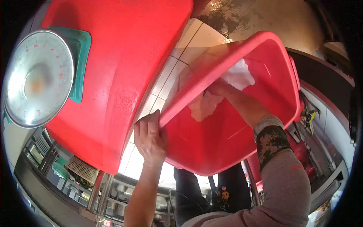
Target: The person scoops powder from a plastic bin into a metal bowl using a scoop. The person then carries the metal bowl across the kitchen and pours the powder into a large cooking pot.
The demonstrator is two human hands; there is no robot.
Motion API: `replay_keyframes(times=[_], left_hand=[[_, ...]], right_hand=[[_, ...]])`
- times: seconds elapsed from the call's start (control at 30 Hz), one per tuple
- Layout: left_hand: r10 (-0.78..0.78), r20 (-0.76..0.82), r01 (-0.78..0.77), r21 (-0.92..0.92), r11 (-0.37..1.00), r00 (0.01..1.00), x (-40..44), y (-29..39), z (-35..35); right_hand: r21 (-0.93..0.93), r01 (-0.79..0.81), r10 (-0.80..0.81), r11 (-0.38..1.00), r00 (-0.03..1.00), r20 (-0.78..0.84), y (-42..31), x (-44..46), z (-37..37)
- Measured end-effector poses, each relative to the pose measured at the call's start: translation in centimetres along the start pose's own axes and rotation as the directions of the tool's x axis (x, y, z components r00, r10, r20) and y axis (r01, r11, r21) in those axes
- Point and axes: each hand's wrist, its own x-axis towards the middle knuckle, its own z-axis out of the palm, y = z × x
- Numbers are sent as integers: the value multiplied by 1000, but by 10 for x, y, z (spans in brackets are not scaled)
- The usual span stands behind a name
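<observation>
A large red plastic tub (230, 143) is tilted so that its inside faces me. My left hand (151, 138) is closed around the tub's rim at the near left corner. Inside the tub is my right hand (218, 87), close to the upper wall; its fingers are mostly hidden, so their grip does not show. Below that hand lies a pale, irregular patch of material (206, 106), and a whiter patch (242, 72) shows beyond the wrist. I cannot make out what either patch is.
At left, a dial scale with a round metal pan (39, 79) and green body (81, 56) stands by a red surface (113, 75). White tiles (166, 79) run beside the tub. Metal racks with a beige basket (81, 168) are at lower left. Pipes (321, 140) are at right.
</observation>
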Motion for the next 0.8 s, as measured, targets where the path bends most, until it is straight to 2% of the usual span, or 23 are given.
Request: replay_keyframes(times=[0.03, 0.1, 0.2, 0.3, 0.4, 0.43, 0.53, 0.57, 0.67, 0.7, 0.8], left_hand=[[-2, 7, 2, -2, 1000, 1000, 0, 0, 0], [9, 1, -9, 15, 1000, 1000, -1, 1, -2], [40, -28, -39, 51, 998, 999, 2, 4, -4], [34, -41, -32, 56, 998, 999, -1, 3, -3], [40, -52, -39, 23, 999, 998, -3, 4, -5], [44, -44, -44, 18, 999, 998, -3, 5, -6], [61, -24, -61, 11, 998, 998, -6, 12, -16], [23, 52, -23, -12, 1000, 998, -9, 12, -20], [85, -102, -98, -126, 987, 991, -19, 27, -54], [27, -74, -42, -208, 977, 997, -25, 34, -74], [-98, -116, 69, -228, 971, 988, -51, 45, -133]], right_hand=[[-17, -17, 17, 1000, 1000, -5, -19, 1, -24], [-181, 31, -21, 983, 998, 59, -37, -3, -55], [-182, 121, -104, 976, 989, 102, -67, -28, -87], [-138, 234, -230, 962, 972, 41, -53, -42, -82], [-69, 176, -173, 982, 984, 46, -85, -92, -113], [-60, 210, -212, 976, 977, -31, -92, -109, -119], [11, 88, -86, 996, 992, -95, -119, -174, -156], [20, 86, -83, 996, 988, -130, -127, -196, -171], [-2, 58, -57, 998, 976, -209, -135, -263, -208], [-44, 43, -52, 998, 973, -224, -140, -281, -221], [-93, 37, -61, 995, 961, -270, -145, -330, -256]])
